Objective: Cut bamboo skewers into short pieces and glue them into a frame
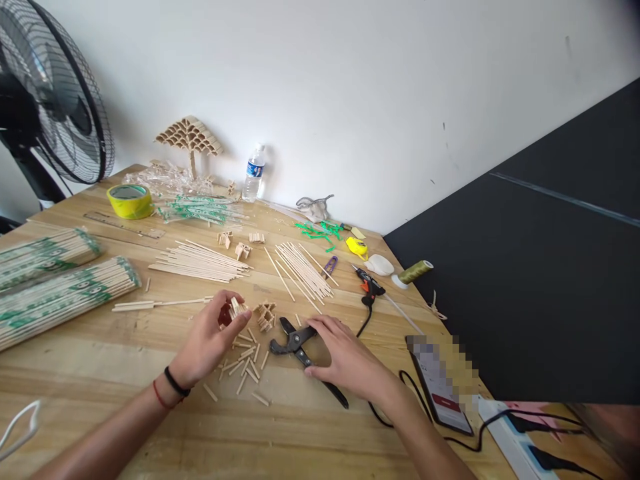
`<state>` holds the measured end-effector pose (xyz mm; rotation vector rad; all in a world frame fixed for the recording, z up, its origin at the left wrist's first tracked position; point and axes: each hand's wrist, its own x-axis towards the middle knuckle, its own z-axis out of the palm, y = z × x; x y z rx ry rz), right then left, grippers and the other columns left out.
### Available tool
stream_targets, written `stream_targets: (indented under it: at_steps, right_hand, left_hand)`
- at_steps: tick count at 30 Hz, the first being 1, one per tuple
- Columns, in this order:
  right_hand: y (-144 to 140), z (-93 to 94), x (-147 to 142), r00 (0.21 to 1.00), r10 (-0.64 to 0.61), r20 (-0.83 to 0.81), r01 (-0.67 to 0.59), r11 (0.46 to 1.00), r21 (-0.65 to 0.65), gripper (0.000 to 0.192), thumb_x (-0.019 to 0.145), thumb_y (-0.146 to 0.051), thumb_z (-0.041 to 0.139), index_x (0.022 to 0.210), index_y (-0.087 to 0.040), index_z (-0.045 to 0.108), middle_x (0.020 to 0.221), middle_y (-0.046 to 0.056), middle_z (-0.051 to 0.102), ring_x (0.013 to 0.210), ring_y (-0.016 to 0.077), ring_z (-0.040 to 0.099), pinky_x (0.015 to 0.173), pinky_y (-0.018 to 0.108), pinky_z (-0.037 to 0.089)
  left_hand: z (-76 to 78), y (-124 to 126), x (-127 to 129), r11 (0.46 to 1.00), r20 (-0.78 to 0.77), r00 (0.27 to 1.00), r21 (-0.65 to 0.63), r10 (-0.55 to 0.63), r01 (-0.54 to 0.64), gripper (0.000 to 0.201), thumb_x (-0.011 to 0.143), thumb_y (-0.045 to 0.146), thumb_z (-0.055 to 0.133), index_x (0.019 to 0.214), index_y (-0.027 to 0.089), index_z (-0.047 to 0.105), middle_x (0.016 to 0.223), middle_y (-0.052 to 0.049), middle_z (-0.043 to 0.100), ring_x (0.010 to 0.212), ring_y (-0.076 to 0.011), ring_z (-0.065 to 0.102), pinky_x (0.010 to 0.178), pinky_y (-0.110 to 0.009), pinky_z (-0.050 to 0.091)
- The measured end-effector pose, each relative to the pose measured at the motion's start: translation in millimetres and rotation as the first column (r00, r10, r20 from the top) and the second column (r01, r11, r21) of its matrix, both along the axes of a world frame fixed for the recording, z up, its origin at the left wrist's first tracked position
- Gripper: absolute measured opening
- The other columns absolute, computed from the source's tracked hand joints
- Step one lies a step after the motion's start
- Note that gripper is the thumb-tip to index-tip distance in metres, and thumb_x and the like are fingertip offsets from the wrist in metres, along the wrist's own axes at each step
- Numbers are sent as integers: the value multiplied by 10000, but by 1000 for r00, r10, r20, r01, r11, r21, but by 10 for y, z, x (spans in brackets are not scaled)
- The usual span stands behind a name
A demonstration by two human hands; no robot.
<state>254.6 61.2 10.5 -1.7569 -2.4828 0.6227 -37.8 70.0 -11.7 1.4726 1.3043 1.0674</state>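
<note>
One cutter (300, 350) flat on bench (125, 373), jaws pointing left; right hand (345, 357) gripping its handles, left hand (210, 340) pinching stick cluster (236, 309).

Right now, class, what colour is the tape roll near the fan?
The tape roll is yellow with a green inner ring, seen best in the head view.
</note>
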Motion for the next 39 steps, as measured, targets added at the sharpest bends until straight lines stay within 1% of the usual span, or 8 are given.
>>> stream_targets:
  at_steps: [5, 9, 17, 23, 26, 30, 35, 39]
  right_hand:
    - [-63, -3, -77, 998, 43, -46, -35, 986, 161, 549, 702, -153, 772, 1235, -228, 664, 1261, 102, 663, 1206, 319, 609, 1082, 493, 511]
    - [-12, 90, 69, 992, 27, -127, 4, 972, 234, 479, 764, -234, 737, 1235, -240, 652, 1266, 94, 659, 1181, 288, 634, 1037, 439, 534]
    - [926, 187, 760, 947, -320, -8, 289, 844, 451, 419, 816, -373, 705, 1192, -186, 704, 1216, 131, 713, 1175, 324, 648, 1034, 431, 498]
    - [1623, 137, 959, 892, -439, 108, 365, 840, 401, 256, 879, -348, 736, 1046, -156, 768, 1030, 118, 775, 1037, 327, 720, 891, 383, 545]
    - [1882, 47, 917, 890, -433, 141, 361, 861, 359, 316, 1000, -394, 669, 1216, -163, 672, 1216, 86, 697, 1051, 237, 695, 916, 438, 590]
    - [2185, -116, 787, 876, -465, 126, 396, 844, 361, 356, 1014, -365, 657, 1316, -180, 621, 1326, 105, 642, 1117, 252, 673, 939, 465, 594]
    - [2391, -251, 632, 865, -499, 46, 451, 815, 363, 364, 1012, -365, 660, 1320, -176, 618, 1324, 105, 642, 1116, 253, 674, 936, 466, 596]
    - [2359, -232, 745, 828, -559, -45, 531, 756, 383, 363, 1013, -366, 659, 1320, -177, 618, 1326, 105, 642, 1117, 253, 673, 936, 466, 596]
  left_hand:
    - [-31, 12, -23, 1000, 4, 1000, -8, 5, -5, 422, 925, 573, 608, 1105, 192, 581, 713, 53, 459, 666, -150, 458, 601, -274, 346]
    - [-14, 16, -26, 1000, -11, 1000, 4, 2, -2, 411, 934, 569, 589, 1096, 191, 581, 724, 44, 488, 660, -151, 474, 607, -279, 372]
    - [-7, -16, 36, 993, -147, 988, 105, -37, 53, 349, 945, 524, 569, 1070, 200, 595, 719, 32, 538, 636, -167, 514, 620, -296, 427]
    - [19, -22, 49, 985, -198, 979, 156, -41, 73, 290, 948, 484, 568, 1022, 207, 608, 728, 21, 561, 625, -171, 529, 619, -298, 452]
    - [22, -25, 48, 984, -212, 976, 157, -54, 89, 285, 950, 477, 566, 1031, 208, 613, 757, 8, 576, 648, -181, 557, 632, -304, 474]
    - [-9, -43, 50, 977, -228, 971, 183, -68, 111, 267, 969, 470, 554, 1026, 216, 614, 800, -6, 589, 659, -184, 569, 644, -308, 494]
    - [-70, -38, 39, 966, -241, 968, 228, -66, 123, 254, 986, 470, 551, 1053, 235, 621, 859, -30, 617, 680, -199, 605, 663, -325, 523]
    - [-96, -22, 45, 962, -225, 973, 250, -56, 113, 229, 992, 452, 550, 1046, 240, 615, 866, -34, 616, 675, -197, 603, 654, -321, 525]
